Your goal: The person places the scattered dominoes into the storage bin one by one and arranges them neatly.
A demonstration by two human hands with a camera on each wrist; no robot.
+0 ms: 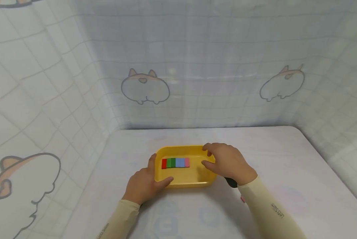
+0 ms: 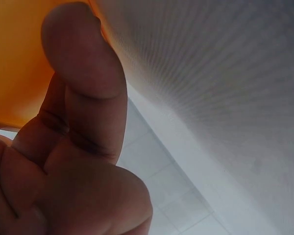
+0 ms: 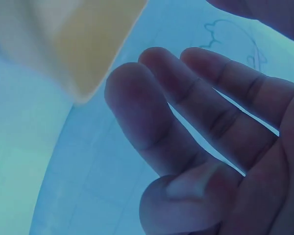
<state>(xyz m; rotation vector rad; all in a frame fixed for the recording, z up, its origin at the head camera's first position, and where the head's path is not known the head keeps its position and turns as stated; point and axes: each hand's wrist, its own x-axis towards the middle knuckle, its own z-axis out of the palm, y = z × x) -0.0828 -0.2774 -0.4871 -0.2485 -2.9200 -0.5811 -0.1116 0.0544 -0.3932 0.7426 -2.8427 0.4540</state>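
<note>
A yellow tray (image 1: pixel 182 185) lies on the table in the head view. Inside it, toward the left, a row of small flat colored pieces (image 1: pixel 175 163) sits edge to edge: red, greens, blues and pink. My left hand (image 1: pixel 144 182) is at the tray's left front corner, with the index finger along the left side and the thumb extended over the front rim. Over the tray's right end, my right hand (image 1: pixel 227 162) has bent fingers and a gap between thumb and forefinger. In the right wrist view, nothing shows between the fingers (image 3: pixel 137 107).
A small pink piece (image 1: pixel 243 199) lies on the white table (image 1: pixel 274 156), beside the right forearm. A dark rounded object (image 1: pixel 231 182) shows under the right wrist. Patterned curtains (image 1: pixel 214 96) stand behind the table and along both sides.
</note>
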